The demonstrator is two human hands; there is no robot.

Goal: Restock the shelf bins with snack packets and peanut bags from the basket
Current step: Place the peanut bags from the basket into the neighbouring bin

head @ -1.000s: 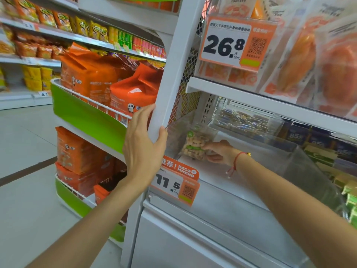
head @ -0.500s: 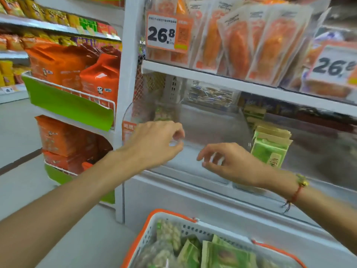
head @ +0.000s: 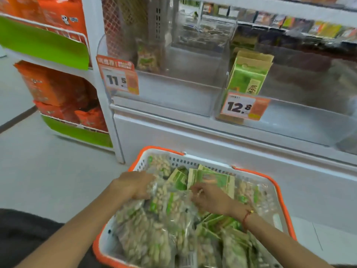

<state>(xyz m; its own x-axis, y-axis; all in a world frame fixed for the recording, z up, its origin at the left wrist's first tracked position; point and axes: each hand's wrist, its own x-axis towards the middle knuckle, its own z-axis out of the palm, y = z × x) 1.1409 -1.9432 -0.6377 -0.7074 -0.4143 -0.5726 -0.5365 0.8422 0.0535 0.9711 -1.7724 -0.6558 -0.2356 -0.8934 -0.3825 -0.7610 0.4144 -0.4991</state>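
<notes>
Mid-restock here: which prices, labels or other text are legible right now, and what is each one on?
"11.5": orange price tag on the left clear bin.
"12.8": orange price tag on the bin holding the green packets.
One large character on the front green packet: too blurred.
Small print on both tags, basket bag labels, upper shelf packets: unreadable.

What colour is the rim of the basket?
Orange, running round the white plastic basket's rim; the head view shows it.

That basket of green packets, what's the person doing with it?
A person is restocking a shop shelf. Both hands, left hand and right hand, are down in the basket, on the clear peanut bags. One peanut bag already sits in the left bin; green packets stand in the next.
</notes>
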